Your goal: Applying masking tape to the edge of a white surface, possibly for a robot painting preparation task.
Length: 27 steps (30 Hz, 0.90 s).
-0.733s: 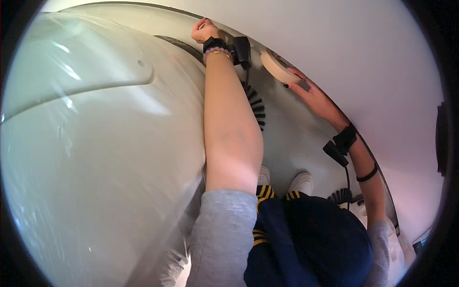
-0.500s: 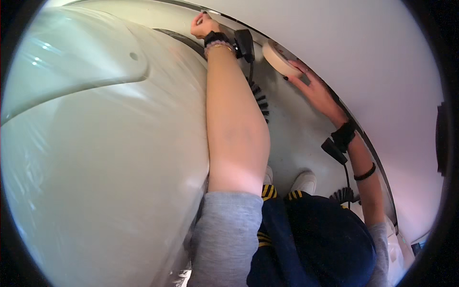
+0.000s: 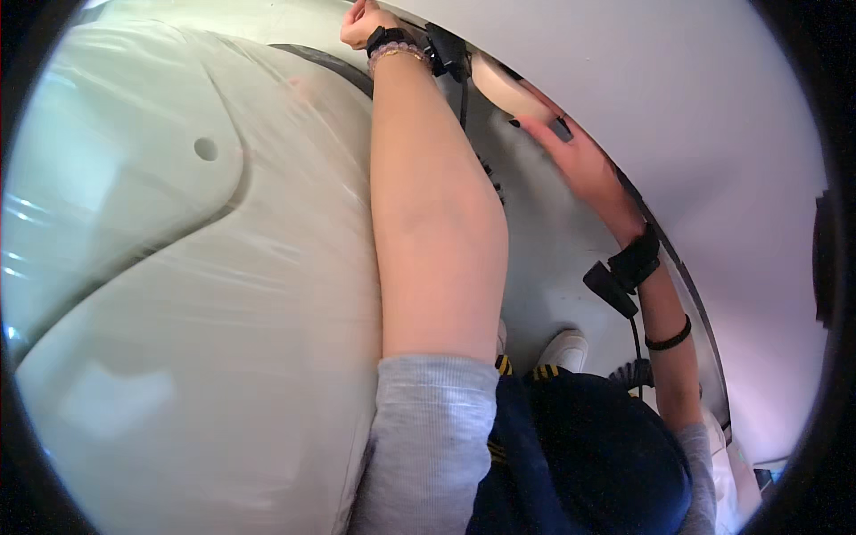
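We hold the tape roll (image 3: 506, 82) in the right hand (image 3: 571, 156), fingers curled around it, against the wall. The left hand (image 3: 361, 22) is fisted at the film's (image 3: 178, 312) top edge. Slack risks wrinkling or misaligning the tape.

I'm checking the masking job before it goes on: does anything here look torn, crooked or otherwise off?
Nothing stands out. The clear plastic sheet over the large pale rounded body is creased and glossy but shows no tear. The left hand presses at its top edge; the right hand holds a roll of tape beside it.
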Each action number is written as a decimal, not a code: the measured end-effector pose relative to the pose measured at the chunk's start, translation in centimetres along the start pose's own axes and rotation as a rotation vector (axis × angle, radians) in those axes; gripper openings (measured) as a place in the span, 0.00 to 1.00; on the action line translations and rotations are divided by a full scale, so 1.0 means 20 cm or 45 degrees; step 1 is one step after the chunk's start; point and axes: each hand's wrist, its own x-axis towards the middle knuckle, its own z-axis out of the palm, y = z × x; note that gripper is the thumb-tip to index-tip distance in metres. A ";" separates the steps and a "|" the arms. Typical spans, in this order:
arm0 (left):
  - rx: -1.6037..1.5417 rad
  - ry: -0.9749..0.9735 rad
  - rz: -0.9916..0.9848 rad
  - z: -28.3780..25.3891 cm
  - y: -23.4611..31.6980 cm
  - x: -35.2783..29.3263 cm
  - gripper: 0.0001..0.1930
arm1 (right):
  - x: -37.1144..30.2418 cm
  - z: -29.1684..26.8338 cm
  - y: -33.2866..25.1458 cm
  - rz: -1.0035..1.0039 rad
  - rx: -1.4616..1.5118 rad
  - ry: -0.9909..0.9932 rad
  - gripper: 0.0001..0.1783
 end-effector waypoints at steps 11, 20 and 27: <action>0.046 -0.102 0.009 0.09 0.01 -0.07 0.09 | -0.02 -0.08 0.03 -0.034 -0.102 0.040 0.31; 0.085 -0.140 0.058 0.05 0.02 -0.05 0.09 | -0.03 -0.10 -0.07 -0.077 -0.024 0.023 0.23; 0.142 -0.145 0.095 -0.01 -0.02 0.00 0.09 | -0.03 -0.01 0.02 0.020 0.173 -0.129 0.24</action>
